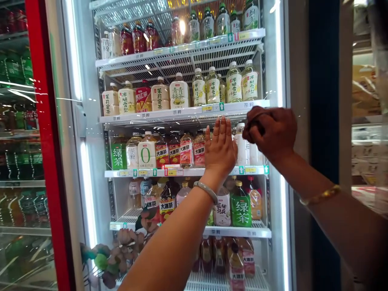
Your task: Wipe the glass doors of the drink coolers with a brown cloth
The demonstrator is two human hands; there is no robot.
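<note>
My left hand [220,147] is raised with its palm toward the glass of a drinks cooler, fingers straight and close together, and it holds nothing I can see. It appears flat against the glass, in front of the middle shelf [194,172], hiding some bottles there. A pale bangle [206,191] circles that wrist. My right hand [273,130], in shadow, is curled into a fist to the right, near the end of the shelf above. What lies inside its fingers, if anything, is hidden. A gold-coloured bracelet [321,197] is on the right wrist.
Rows of bottled tea, such as a green bottle [241,205], stand on the cooler's shelves. Light strips [87,194] run down both sides. A red frame [50,153] separates another drinks cooler at left. Leaves or a leaf-like reflection [121,250] show low down.
</note>
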